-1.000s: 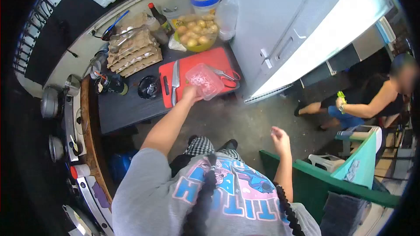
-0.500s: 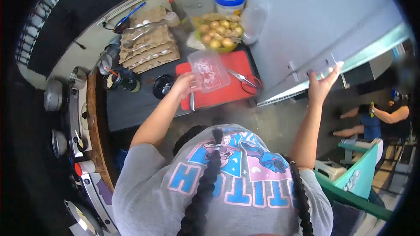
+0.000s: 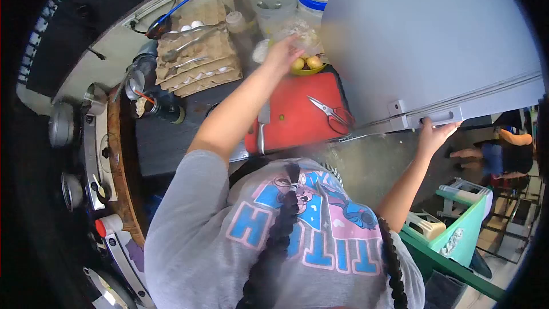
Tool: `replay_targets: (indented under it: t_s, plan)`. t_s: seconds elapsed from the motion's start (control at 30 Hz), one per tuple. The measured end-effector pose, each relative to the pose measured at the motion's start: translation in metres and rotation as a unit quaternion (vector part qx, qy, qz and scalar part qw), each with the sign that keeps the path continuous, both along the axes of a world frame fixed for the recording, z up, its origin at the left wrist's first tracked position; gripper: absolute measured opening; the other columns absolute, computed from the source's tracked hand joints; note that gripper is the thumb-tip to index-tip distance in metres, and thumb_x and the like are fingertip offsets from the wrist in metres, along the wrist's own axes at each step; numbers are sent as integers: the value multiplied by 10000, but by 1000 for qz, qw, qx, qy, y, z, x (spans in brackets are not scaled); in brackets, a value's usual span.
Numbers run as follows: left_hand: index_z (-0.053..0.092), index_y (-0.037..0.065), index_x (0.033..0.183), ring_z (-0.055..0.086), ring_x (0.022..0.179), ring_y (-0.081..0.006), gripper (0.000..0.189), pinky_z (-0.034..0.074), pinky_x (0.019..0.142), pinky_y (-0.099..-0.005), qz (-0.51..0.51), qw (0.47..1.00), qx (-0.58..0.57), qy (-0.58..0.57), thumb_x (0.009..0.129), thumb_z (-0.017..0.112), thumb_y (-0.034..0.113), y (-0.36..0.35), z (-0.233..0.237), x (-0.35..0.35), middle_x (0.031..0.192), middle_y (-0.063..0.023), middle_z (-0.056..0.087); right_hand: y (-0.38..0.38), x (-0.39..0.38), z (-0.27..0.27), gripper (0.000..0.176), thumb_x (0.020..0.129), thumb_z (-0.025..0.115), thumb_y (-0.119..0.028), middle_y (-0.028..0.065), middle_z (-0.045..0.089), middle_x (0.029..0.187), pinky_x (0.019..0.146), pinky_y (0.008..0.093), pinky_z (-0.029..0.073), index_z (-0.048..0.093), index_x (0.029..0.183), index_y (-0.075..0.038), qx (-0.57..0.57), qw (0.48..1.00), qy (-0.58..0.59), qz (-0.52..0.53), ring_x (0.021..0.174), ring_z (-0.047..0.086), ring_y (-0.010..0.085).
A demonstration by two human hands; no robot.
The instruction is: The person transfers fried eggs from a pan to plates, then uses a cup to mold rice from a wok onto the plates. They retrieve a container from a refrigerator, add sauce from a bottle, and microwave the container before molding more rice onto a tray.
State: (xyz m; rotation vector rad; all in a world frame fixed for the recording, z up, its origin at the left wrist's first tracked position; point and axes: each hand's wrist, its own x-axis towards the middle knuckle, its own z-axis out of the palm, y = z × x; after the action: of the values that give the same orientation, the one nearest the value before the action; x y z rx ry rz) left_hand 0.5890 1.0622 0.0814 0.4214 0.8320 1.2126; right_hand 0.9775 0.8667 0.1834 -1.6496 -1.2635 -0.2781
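My left hand [image 3: 287,51] grips a clear plastic container [image 3: 303,35] over the yellow-green bowl [image 3: 313,71] of onions and potatoes, partly hiding them. At the grey fridge door [image 3: 423,40], my right hand [image 3: 437,133] has its fingers on the handle [image 3: 445,116]. Below my left hand lies a red cutting board [image 3: 297,103]. Red-handled scissors [image 3: 334,115] rest on the board's right side, and a knife [image 3: 261,137] lies at its left. A small green piece [image 3: 281,117] is on the board.
Stacked egg cartons [image 3: 200,60] with spoons on top stand on the dark counter [image 3: 166,151]. A red-capped bottle [image 3: 237,1] is behind. Stove and pots [image 3: 63,123] line the left. At right are another person [image 3: 503,151] and a green partition [image 3: 466,232].
My left hand has carried the clear container from above the board up and right to the bowl. The fridge door has swung toward closed, with my right hand moving lower at its edge.
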Motion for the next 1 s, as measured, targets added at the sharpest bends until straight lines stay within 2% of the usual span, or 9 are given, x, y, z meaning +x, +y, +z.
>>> replay_targets:
  t_s: [0.23,0.3,0.5,0.53,0.57,0.63,0.77,0.87,1.0]
  plan:
    - [512,57,1032,556,879,-196,263,543,734,-320,172,984,-3,-53,877,703,150,28,-41,102,979,-79,544,7,18,-16,991,719,613,40,213,186,1449,987,434,481,11,1505,-7,3,998,52,27,1320,341,356]
    - [498,69,974,558,788,-195,278,542,664,-299,190,975,-115,13,890,696,245,28,-42,117,923,-65,545,8,16,-14,992,721,623,47,208,186,1451,998,442,468,17,1505,-5,2,997,69,44,1325,331,343]
    - [535,115,864,482,562,-123,313,417,443,-250,-13,992,-110,55,911,639,406,23,-46,92,705,-4,517,6,9,-9,988,718,631,61,207,184,1454,1021,438,436,40,1506,-6,-18,1000,23,10,1328,322,330]
    - [557,141,817,455,508,-83,282,369,427,-232,-34,989,-133,53,899,659,390,19,-41,85,630,39,491,5,10,-9,945,720,669,-30,261,216,1491,1160,422,186,112,1478,65,-17,999,-19,-21,1385,254,361]
    - [557,141,817,455,508,-83,282,369,427,-232,-22,989,-135,54,899,659,390,12,-37,78,630,39,491,5,10,-10,945,720,669,-30,261,216,1491,1160,422,186,112,1478,65,-18,1000,-17,-10,1385,254,361]
    - [563,171,825,482,576,-71,270,370,483,-221,-174,977,-115,42,895,664,411,-5,-31,58,681,54,527,6,8,-14,909,734,650,23,226,285,1427,1030,420,420,134,1483,32,12,991,127,39,1311,360,311]
    - [619,100,788,558,636,-68,231,422,540,-220,-280,954,-5,104,852,709,302,-83,-5,11,677,23,586,5,32,-45,871,755,662,6,241,322,1422,981,425,465,175,1477,34,25,999,-13,37,1258,438,341]
    - [680,60,793,592,776,-94,96,461,644,-266,-313,921,78,217,788,706,153,-149,7,-38,722,-6,621,-11,-10,-55,875,790,703,-67,263,281,1448,929,448,490,176,1485,12,44,997,66,17,1228,469,362]
    - [656,28,749,578,982,-163,116,469,772,-311,-192,913,190,307,767,716,125,-258,16,-101,813,-53,629,-29,-36,-103,836,837,661,-71,264,262,1449,905,433,497,149,1496,-10,65,989,125,40,1210,479,363]
